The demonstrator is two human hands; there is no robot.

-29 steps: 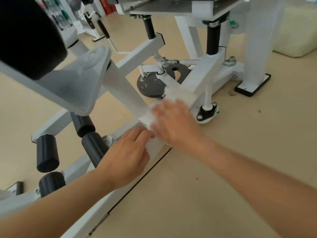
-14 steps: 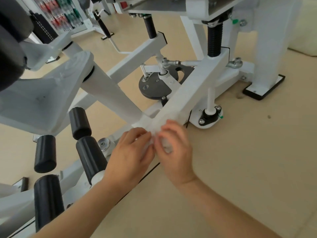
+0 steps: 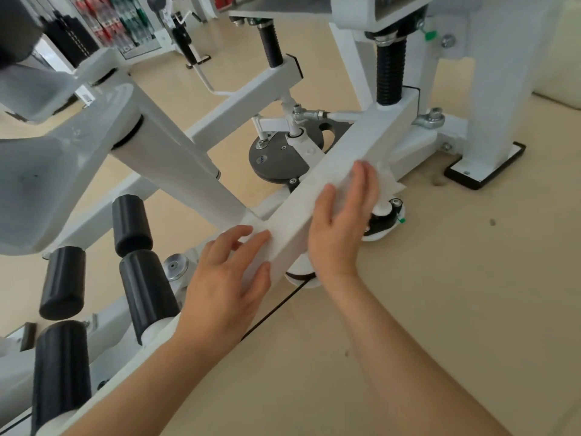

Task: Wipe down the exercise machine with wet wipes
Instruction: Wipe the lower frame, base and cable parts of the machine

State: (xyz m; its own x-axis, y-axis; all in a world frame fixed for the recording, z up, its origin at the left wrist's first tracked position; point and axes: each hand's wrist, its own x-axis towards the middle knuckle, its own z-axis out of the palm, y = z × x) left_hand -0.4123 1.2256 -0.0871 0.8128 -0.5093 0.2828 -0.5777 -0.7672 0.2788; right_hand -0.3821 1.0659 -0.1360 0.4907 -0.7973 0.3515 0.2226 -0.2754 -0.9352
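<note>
Pressing flat, my right hand [image 3: 342,221] pins the wet wipe [image 3: 388,177] against the near side of the white beam [image 3: 371,136] of the exercise machine [image 3: 188,171], with straight fingers and nothing curled (the wipe's crumpled edge shows just past the fingertips, further up the beam). My left hand [image 3: 226,278] rests lower on the same beam, fingers spread and gripping nothing. The beam's long axis climbs from there toward the black spring column [image 3: 389,73]. A dark disc [image 3: 273,162] lies behind the beam, and black rollers [image 3: 132,225] stand left of it.
</note>
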